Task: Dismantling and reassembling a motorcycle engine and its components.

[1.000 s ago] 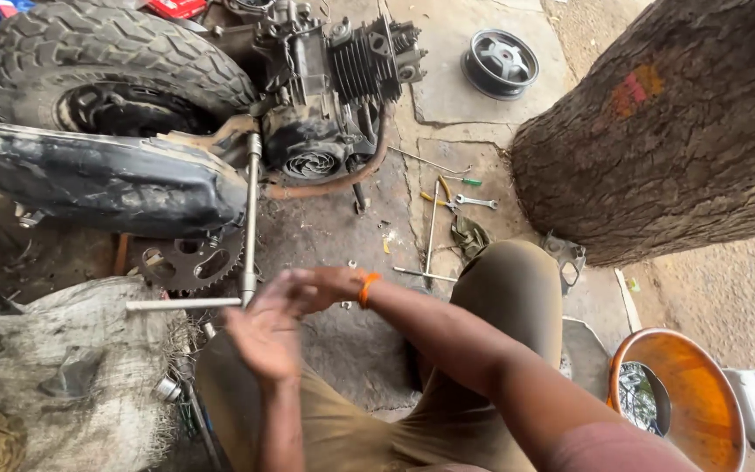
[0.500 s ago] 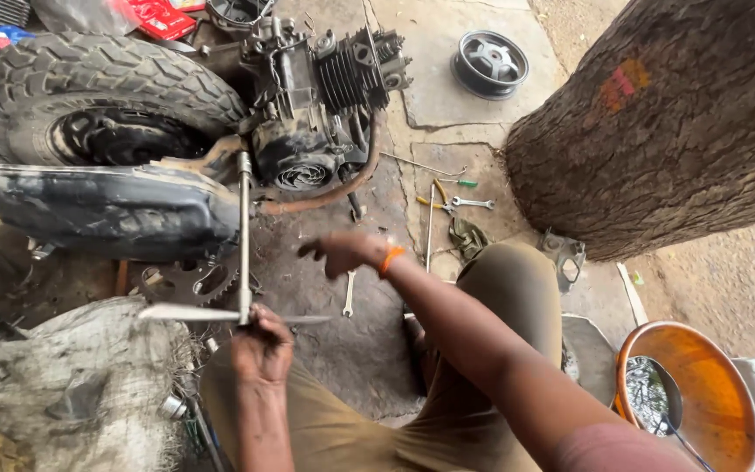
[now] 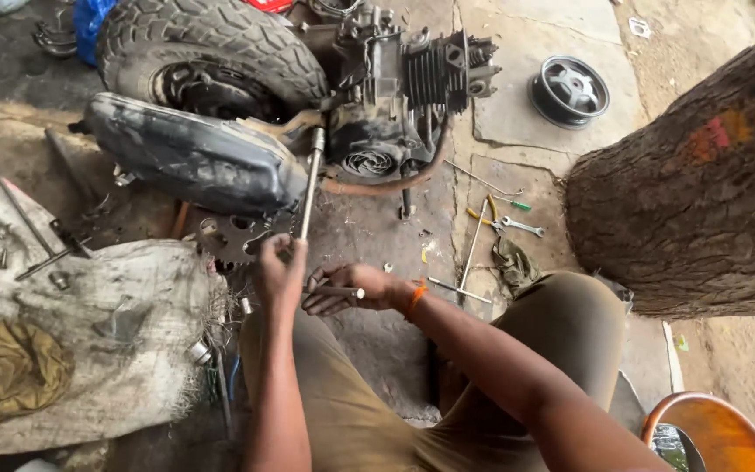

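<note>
Left hand (image 3: 280, 273) is closed round the lower end of a long T-handle wrench (image 3: 308, 188), whose shaft runs up toward 12 o'clock to the engine (image 3: 399, 96) lying on the ground. Right hand (image 3: 349, 288) sits just beside it at 3 o'clock, fingers curled round the wrench's short cross-handle, which lies level between the two hands; an orange band marks the wrist. The upper tip of the shaft meets the engine casing near the black exhaust (image 3: 194, 162) — whether it is seated on a fastener cannot be told.

Step in hand, as judged: turning a fastener low on the engine, both hands working the wrench.

The next move calls for the shaft held in line with the fastener and a steady twist at the cross-handle, without the tip slipping off.

Surroundings: knobbly tyre (image 3: 211, 52) at 11 o'clock, loose sprocket (image 3: 233, 240) just left of the hands, spanners (image 3: 509, 223) on the concrete at 2 o'clock, wheel hub (image 3: 570, 90) beyond — tree trunk (image 3: 701, 183) at 3 o'clock
</note>
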